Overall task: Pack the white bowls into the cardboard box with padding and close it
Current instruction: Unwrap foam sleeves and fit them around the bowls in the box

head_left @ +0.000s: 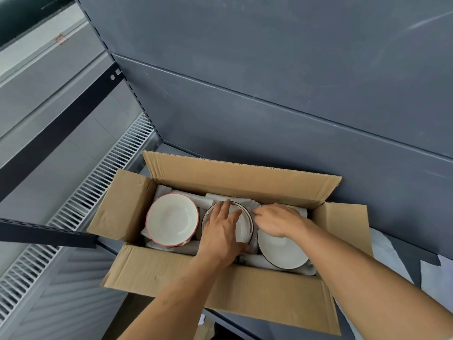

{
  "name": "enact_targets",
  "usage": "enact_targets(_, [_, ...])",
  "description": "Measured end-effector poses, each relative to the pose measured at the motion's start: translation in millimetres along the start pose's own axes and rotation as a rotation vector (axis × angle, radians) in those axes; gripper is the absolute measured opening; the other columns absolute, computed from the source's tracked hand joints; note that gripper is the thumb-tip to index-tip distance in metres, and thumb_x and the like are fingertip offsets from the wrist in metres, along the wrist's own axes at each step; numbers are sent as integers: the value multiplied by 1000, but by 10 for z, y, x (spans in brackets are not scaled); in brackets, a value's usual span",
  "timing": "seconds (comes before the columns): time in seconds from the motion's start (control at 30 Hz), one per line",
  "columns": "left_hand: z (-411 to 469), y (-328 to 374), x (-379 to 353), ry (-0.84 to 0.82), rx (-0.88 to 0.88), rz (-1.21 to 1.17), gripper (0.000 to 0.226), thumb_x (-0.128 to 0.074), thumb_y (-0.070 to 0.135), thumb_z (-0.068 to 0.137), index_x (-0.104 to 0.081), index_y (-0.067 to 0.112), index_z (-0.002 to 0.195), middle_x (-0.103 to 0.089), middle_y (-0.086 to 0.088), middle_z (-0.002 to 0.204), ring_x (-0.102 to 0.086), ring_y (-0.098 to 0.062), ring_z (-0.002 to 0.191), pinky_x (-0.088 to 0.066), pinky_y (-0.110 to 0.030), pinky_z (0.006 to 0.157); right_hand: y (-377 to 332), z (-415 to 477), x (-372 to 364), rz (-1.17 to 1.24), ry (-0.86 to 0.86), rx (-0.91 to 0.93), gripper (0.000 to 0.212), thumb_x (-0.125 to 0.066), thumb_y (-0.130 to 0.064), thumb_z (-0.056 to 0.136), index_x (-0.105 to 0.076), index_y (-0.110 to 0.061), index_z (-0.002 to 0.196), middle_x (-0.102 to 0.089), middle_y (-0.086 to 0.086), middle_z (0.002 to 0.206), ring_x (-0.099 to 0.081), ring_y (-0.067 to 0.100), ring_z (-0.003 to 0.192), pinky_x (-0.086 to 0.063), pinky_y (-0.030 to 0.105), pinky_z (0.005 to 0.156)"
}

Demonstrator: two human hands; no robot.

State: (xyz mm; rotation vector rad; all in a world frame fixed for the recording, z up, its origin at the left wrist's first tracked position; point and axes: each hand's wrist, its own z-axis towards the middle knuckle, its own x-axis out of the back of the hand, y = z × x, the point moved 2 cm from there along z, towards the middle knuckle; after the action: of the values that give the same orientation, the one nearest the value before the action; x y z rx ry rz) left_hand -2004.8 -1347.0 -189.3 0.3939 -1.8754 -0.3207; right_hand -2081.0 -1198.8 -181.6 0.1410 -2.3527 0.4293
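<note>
Cardboard box [171, 276] on a grey metal shelf [411, 246], close against the grey back panel [269, 82], all four flaps open. Holds three white bowls in a row, rims up, bedded in crumpled white paper [188, 197] that shows along the far wall and in the gaps between and below them. At the left end, the red-rimmed bowl [171, 220], in full view, touched by neither hand. Next to it, the middle bowl [245, 228], dark-rimmed, largely covered by the left hand [220, 233]. Lies palm down on that bowl, fingers nearly straight and spread apart, tips reaching the far rim, not curled round anything. At the right end, the end bowl [282, 252], also dark-rimmed, its far part under the right hand [277, 220]. Reaches leftward, palm down, fingers close together and almost straight, tips touching the paper just beside the far rim of the middle bowl; thumb out of sight. On the shelf right of the box, loose sheets [389, 256] of the same white paper. Off to the left, a slotted vent grille [81, 200] and a dark metal bracket [44, 235].
</note>
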Motion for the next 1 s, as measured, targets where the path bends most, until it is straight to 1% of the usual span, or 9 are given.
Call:
enact_targets(0.07, [11,5,-8,-7,7,19,92,-77,49,72,-32,26,149,-9,-1,164,-3,-22,150,-16,-42,121,19,-48,33,130,29,21,43,-33,-25,96,-56,-23,132,-51,2,145,-47,27,130,-40,43,104])
enact_targets(0.13, [10,7,-15,-18,11,33,92,-77,50,72,-32,26,149,-9,0,164,-3,-22,151,-17,-42,121,97,-161,75,281,169,16,45,-37,-19,97,-51,-22,140,-48,-1,147,-45,22,134,-39,38,108])
enact_targets(0.23, [-5,21,11,-24,27,48,91,-77,50,72,-33,25,148,-8,-1,164,-2,-22,151,-18,-44,121,267,-371,80,271,366,-11,43,-39,-13,96,-55,-22,135,-54,-4,141,-48,18,129,-42,37,104])
enact_targets(0.37, [-36,87,31,-7,34,92,89,-77,53,70,-39,24,145,-15,-6,162,-7,-24,150,-15,-43,121,510,-641,-41,356,457,-36,41,-40,-7,97,-60,-14,131,-55,-1,138,-48,16,127,-37,25,105])
enact_targets(0.5, [-179,229,17,17,64,15,81,-80,41,72,-44,21,142,-30,-5,155,-20,-24,145,-28,-39,113,676,-919,-65,541,626,-128,33,-45,-13,98,-64,-17,125,-63,-2,128,-56,17,118,-43,27,99])
enact_targets(0.6, [-336,380,-16,137,86,-127,54,-74,31,79,-57,19,129,-53,-2,135,-41,-21,126,-41,-32,98,781,-1088,-90,614,712,-197,29,-46,-23,99,-66,-25,120,-66,-10,120,-59,14,112,-47,29,94])
enact_targets(0.7, [-519,588,-57,200,72,-245,27,-67,31,85,-68,20,110,-64,1,110,-52,-17,105,-45,-27,83,923,-1216,-145,740,740,-269,28,-47,-23,98,-66,-22,118,-65,-10,112,-59,15,107,-43,25,86])
enact_targets(0.83, [-800,974,-137,168,16,-335,19,-65,35,86,-72,21,98,-70,7,93,-63,-10,84,-51,-23,72,1143,-1404,-362,863,770,-312,21,-49,-22,97,-66,-28,109,-69,-4,105,-64,19,95,-51,32,83])
enact_targets(1.0, [-1014,1437,-391,56,-115,-317,15,-56,32,85,-68,22,83,-69,7,81,-61,-10,72,-53,-32,68,1386,-1700,-611,964,848,-397,16,-50,-20,96,-64,-28,100,-68,-3,99,-65,21,90,-51,32,78])
